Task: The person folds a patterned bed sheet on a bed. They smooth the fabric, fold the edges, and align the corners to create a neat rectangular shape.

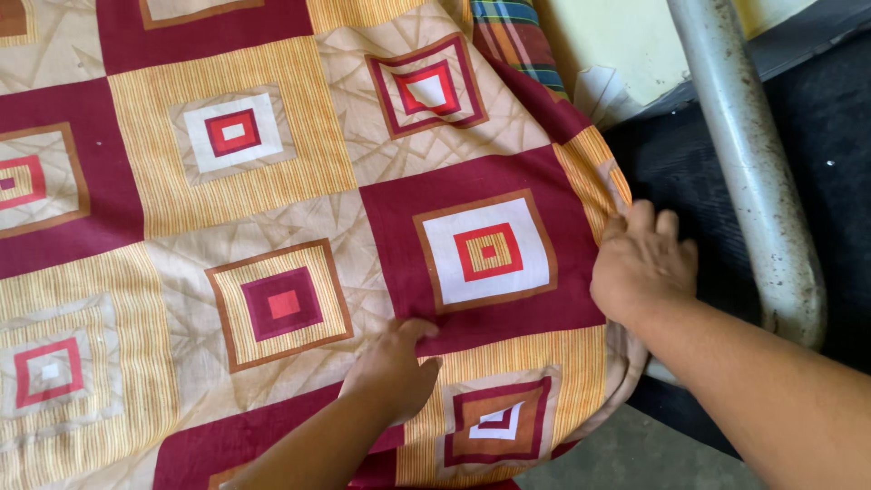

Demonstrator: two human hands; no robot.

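Maroon, mustard and cream squares cover the bedsheet [272,209], a patchwork-print cloth that fills most of the view from nine o'clock across to the centre and lies spread flat with faint creases. Its curved edge runs down the three o'clock side and tucks under at five o'clock.

At six o'clock the left hand [395,367] rests on the sheet with fingers curled inward, pressing or pinching the cloth where a maroon square meets a striped one; whether it holds a fold I cannot tell. At three o'clock the right hand [642,263] lies on the sheet's edge, fingers bent over the rim and gripping the hem, the back of the hand facing up.

Just beyond that edge, from one o'clock down to four o'clock, a grey metal pipe [753,172] with rust spots slants and bends. Dark flooring [835,136] shows behind it. At twelve o'clock a striped plaid cloth [513,36] peeks from under the sheet, beside a pale yellow surface [626,45]. Grey ground [626,454] shows at five o'clock.
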